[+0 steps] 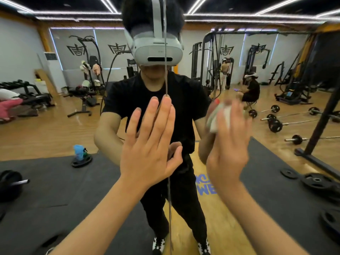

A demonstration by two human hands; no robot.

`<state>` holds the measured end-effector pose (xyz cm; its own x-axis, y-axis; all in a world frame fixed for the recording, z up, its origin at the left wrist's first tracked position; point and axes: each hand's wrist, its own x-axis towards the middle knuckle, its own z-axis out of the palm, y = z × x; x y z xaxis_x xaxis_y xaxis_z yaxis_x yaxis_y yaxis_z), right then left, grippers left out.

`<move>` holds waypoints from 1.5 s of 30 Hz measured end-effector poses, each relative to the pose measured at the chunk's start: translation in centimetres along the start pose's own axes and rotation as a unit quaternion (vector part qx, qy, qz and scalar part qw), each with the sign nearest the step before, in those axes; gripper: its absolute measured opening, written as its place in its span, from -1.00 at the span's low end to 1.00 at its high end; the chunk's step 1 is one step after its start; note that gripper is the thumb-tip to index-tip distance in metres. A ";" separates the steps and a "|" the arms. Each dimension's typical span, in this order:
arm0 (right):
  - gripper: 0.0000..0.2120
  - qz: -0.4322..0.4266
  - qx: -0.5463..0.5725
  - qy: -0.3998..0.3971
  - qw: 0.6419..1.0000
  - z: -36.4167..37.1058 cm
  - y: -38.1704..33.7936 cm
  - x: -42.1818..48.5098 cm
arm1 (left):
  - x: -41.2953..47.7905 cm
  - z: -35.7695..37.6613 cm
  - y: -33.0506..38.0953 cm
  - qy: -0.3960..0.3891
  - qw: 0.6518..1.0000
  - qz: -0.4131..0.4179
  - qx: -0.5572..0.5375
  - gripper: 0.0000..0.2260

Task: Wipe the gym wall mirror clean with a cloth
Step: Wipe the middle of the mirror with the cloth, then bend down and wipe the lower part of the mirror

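My left hand [149,144] flat on mirror [55,116], fingers straight and together, holding nothing, just bracing beside vertical seam [166,52]. My right hand [228,144] blurred, fingers curled over wadded cloth [213,118], pressing it to glass. Cloth looks soft, light, bunches easily; best kept balled under palm. Glass rigid, slick, likely fragile: spread pressure. Beyond, reflected barbells [276,122].

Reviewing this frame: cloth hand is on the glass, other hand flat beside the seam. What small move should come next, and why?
Probably sweep the right hand with the cloth sideways across the mirror, away from the vertical seam. The cloth is already pressed to the glass and blurred as if mid-stroke, while the left hand lies flat, fingers spread, bracing beside the seam.
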<state>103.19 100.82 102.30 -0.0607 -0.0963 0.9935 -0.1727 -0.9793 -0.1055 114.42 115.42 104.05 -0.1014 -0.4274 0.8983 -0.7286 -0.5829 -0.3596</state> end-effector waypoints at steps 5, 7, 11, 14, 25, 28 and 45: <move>-0.56 -0.051 -0.030 -0.100 0.993 -0.9 -0.6 -8.7 | 0.0 -0.1 0.0 -0.007 1.000 0.006 -0.015 -0.27; -0.65 -0.036 -0.008 -0.086 0.996 -0.4 -1.4 -4.0 | 0.0 -0.1 -0.1 -0.012 1.000 0.005 -0.020 -0.29; -0.63 0.006 0.039 -0.039 0.998 1.2 -3.3 4.0 | 0.0 -0.4 -0.4 -0.019 0.999 0.011 -0.038 -0.34; -0.58 0.003 0.052 -0.035 0.998 1.5 -3.5 0.9 | 0.2 -0.6 -0.5 -0.017 0.999 0.012 -0.048 -0.36; -0.62 -0.008 0.035 -0.030 0.999 2.2 -4.9 3.1 | 0.2 -0.5 -0.6 -0.015 0.997 0.020 -0.075 -0.22; -0.64 -0.001 0.053 -0.006 0.999 2.8 -5.0 1.8 | 0.3 -0.7 -0.6 -0.022 0.997 0.018 -0.069 -0.20; -0.65 0.019 0.016 -0.037 0.999 0.8 -2.6 -8.3 | -0.2 -0.2 -0.2 0.010 1.000 0.004 -0.005 -0.33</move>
<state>104.94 103.97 94.36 0.0072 -0.1446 0.9895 -0.1408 -0.9798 -0.1421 114.47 115.72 104.02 -0.1212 -0.4173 0.9007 -0.7348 -0.5723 -0.3640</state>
